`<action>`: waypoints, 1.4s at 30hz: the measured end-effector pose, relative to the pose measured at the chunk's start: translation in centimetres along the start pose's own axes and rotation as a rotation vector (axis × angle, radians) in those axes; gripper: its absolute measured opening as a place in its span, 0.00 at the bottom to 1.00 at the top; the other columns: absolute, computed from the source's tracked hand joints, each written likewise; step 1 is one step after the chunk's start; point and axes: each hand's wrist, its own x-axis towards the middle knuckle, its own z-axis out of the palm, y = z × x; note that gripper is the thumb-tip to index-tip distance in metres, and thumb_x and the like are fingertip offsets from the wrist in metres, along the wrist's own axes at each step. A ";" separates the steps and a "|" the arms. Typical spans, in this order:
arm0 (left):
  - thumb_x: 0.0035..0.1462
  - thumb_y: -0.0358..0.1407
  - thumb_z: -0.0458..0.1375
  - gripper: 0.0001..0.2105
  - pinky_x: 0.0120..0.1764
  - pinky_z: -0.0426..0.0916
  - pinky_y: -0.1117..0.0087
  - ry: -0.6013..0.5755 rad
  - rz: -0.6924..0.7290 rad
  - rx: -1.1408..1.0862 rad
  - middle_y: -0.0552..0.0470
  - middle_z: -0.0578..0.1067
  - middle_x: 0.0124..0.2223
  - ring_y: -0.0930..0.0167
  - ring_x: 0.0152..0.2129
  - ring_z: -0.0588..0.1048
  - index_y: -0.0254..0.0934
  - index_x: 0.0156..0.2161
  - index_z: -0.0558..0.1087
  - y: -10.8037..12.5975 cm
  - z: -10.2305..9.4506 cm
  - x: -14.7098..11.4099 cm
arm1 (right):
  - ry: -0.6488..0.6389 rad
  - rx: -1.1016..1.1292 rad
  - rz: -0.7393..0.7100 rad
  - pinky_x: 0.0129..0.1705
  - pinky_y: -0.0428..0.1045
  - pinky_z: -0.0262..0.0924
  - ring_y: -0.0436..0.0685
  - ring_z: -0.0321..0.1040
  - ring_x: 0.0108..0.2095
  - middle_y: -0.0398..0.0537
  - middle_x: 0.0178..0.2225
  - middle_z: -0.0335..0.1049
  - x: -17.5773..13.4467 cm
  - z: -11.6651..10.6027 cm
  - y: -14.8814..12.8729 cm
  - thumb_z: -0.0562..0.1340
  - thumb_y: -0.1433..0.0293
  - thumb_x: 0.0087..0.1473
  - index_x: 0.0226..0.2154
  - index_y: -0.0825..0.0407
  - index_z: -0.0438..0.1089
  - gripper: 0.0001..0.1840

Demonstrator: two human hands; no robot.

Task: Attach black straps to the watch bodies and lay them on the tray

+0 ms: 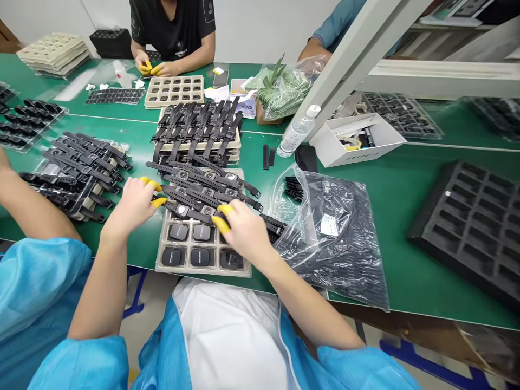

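Note:
My left hand, with yellow finger cots on thumb and forefinger, pinches one strap end of a black smartwatch. At the other strap my right hand, in the same yellow cots, is closed on it. The watch lies face down, stretched level between both hands. Below it is a cream tray with square compartments. Dark watch bodies without straps sit in its front rows. More strapped watches lie across the tray's back, their round sensors up.
A clear bag of black straps lies right of the tray. Behind it stand a water bottle and a white box. Strapped watches are stacked at left. A black foam tray is far right. Co-workers sit opposite and at left.

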 end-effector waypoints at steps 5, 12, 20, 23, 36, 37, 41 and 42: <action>0.70 0.42 0.55 0.13 0.52 0.70 0.55 0.137 0.176 -0.251 0.41 0.77 0.48 0.57 0.49 0.73 0.35 0.49 0.74 6.4 0.7 -3.0 | 0.100 -0.043 0.347 0.47 0.57 0.63 0.69 0.69 0.50 0.63 0.48 0.73 -2.8 -0.6 8.7 0.56 0.67 0.68 0.51 0.55 0.72 0.15; 0.65 0.27 0.56 0.07 0.40 0.66 0.58 -0.018 0.516 0.000 0.39 0.77 0.43 0.56 0.43 0.73 0.32 0.40 0.77 18.2 2.3 -3.8 | -0.229 0.027 0.402 0.47 0.56 0.61 0.65 0.70 0.46 0.59 0.42 0.75 -3.7 1.5 14.0 0.56 0.72 0.65 0.45 0.56 0.74 0.12; 0.63 0.26 0.57 0.06 0.37 0.65 0.59 -0.150 0.487 0.157 0.38 0.76 0.37 0.55 0.39 0.75 0.29 0.37 0.76 19.9 1.5 -2.1 | 0.036 0.266 0.395 0.48 0.59 0.64 0.66 0.71 0.44 0.60 0.42 0.74 -4.1 1.0 14.3 0.54 0.65 0.68 0.42 0.51 0.68 0.10; 0.63 0.24 0.56 0.05 0.37 0.66 0.59 -0.170 0.468 0.153 0.39 0.76 0.36 0.55 0.39 0.76 0.30 0.38 0.75 19.6 1.0 -1.9 | 0.348 0.573 0.422 0.46 0.59 0.67 0.64 0.74 0.40 0.54 0.38 0.76 -5.1 0.0 12.7 0.54 0.59 0.70 0.46 0.48 0.61 0.10; 0.64 0.26 0.50 0.20 0.53 0.76 0.59 -0.022 0.518 -0.935 0.40 0.77 0.55 0.63 0.51 0.78 0.36 0.61 0.66 18.6 4.4 -2.0 | -0.121 1.598 0.285 0.25 0.47 0.54 0.49 0.56 0.19 0.36 0.20 0.64 -9.6 0.0 0.6 0.62 0.50 0.66 0.39 0.50 0.66 0.19; 0.64 0.25 0.49 0.23 0.55 0.75 0.57 0.004 0.580 -0.927 0.40 0.76 0.57 0.62 0.54 0.77 0.37 0.62 0.66 18.6 4.7 -2.0 | -0.145 1.613 0.292 0.24 0.47 0.53 0.49 0.55 0.19 0.36 0.19 0.64 -9.6 0.3 0.6 0.63 0.50 0.65 0.38 0.50 0.66 0.20; 0.64 0.23 0.48 0.26 0.58 0.74 0.55 0.093 0.677 -0.899 0.40 0.75 0.59 0.61 0.57 0.74 0.39 0.66 0.64 18.1 5.0 -1.9 | -0.075 1.713 0.358 0.21 0.46 0.48 0.48 0.52 0.16 0.34 0.16 0.61 -9.6 1.3 1.0 0.65 0.52 0.63 0.36 0.51 0.67 0.19; 0.65 0.24 0.48 0.26 0.57 0.75 0.55 0.104 0.677 -0.898 0.40 0.75 0.59 0.61 0.57 0.74 0.39 0.66 0.64 18.0 4.9 -2.0 | -0.049 1.732 0.373 0.21 0.46 0.48 0.47 0.51 0.15 0.34 0.15 0.60 -9.6 1.5 1.0 0.65 0.53 0.63 0.36 0.51 0.68 0.18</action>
